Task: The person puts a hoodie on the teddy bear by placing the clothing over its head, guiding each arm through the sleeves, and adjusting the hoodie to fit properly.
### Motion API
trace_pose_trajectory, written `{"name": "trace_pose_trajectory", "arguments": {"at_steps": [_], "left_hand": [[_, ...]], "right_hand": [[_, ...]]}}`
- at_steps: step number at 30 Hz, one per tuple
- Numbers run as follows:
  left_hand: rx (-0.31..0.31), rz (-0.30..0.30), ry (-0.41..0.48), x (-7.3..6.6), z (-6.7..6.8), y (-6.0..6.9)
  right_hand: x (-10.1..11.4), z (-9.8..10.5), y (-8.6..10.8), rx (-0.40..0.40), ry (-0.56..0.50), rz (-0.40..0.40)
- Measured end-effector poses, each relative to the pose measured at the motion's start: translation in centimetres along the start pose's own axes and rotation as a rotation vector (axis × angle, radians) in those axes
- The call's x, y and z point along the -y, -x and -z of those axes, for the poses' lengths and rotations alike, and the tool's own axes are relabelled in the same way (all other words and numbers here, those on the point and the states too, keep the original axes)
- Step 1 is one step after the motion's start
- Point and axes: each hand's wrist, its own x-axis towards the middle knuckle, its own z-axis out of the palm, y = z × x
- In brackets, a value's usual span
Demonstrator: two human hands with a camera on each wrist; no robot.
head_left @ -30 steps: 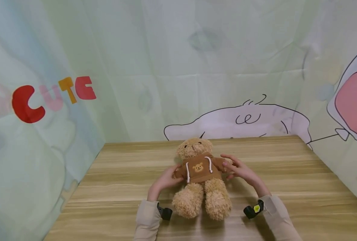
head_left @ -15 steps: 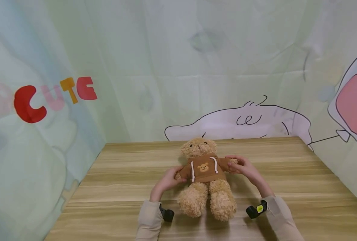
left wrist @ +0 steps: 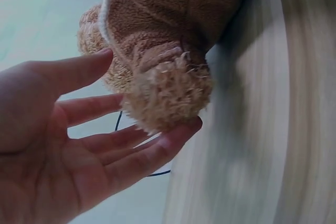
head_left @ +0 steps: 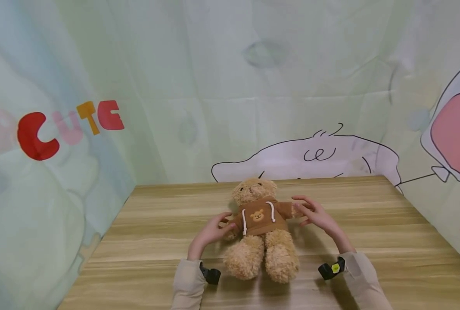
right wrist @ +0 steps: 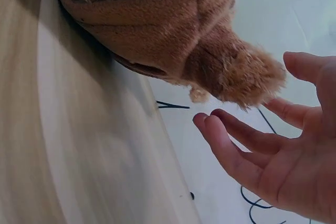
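A curly tan teddy bear [head_left: 259,217] lies on its back on the wooden table, its head toward the far edge. It wears a brown hoodie [head_left: 266,226] with white cords and a bear face on the chest. My left hand [head_left: 213,229] is around the paw on the left, its thumb and fingers spread apart; in the left wrist view the fingers lie at the furry paw [left wrist: 168,95]. At the other side, my right hand [head_left: 316,214] has loose, parted fingers beside the opposite paw [right wrist: 254,77], which lies between thumb and fingers without being gripped.
The wooden table [head_left: 148,241] stretches to both sides of the bear. A printed cloth backdrop [head_left: 175,86] with cartoon figures and "CUTE" lettering hangs behind and beside it. Black wrist cameras [head_left: 209,274] sit on both forearms.
The teddy bear shifted right, then back left. Half a second ago the fingers were closer around the paws; now both hands have loosened and spread.
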Motion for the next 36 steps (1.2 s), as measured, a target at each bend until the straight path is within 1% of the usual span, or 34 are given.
{"name": "trace_pose_trajectory", "arguments": {"at_steps": [5,8,10,12,14,16,19,25,30,32,34,36], "left_hand": [[-0.018,0.022,0.004,0.1,0.3,0.2],[-0.009,0.017,0.011,0.3,0.3,0.2],[0.001,0.003,0.025,0.4,0.2,0.2],[0.002,0.001,0.048,0.5,0.0,0.1],[-0.014,-0.003,0.066,0.4,-0.1,-0.1],[-0.034,-0.003,0.085,0.3,-0.3,-0.2],[-0.054,-0.018,0.086,0.1,-0.5,-0.3],[-0.061,-0.033,0.063,0.0,-1.0,-0.6],[-0.119,-0.061,0.066,-0.2,-1.6,-0.9],[-0.147,-0.059,0.121,-0.3,-1.8,-1.1],[-0.205,-0.048,0.164,-0.4,-2.0,-1.2],[-0.266,-0.042,0.191,-0.5,-2.0,-1.2]], "right_hand": [[0.1,0.6,0.2,-0.048,0.028,0.003],[0.4,0.5,0.2,-0.054,0.029,0.004],[0.6,0.2,0.2,-0.025,0.032,0.022],[0.8,-0.3,0.1,0.006,0.057,0.045],[0.9,-0.5,0.0,0.025,0.105,0.065],[0.7,-0.6,0.1,0.027,0.157,0.066],[0.4,-0.4,0.3,0.033,0.202,0.039],[0.1,-0.2,0.6,0.105,0.221,-0.032],[-0.5,-0.5,0.4,0.136,0.164,-0.098],[-0.8,-0.5,0.3,0.142,0.14,-0.112],[-1.0,-0.6,0.3,0.146,0.151,-0.102],[-1.1,-0.7,0.2,0.142,0.173,-0.069]]}}
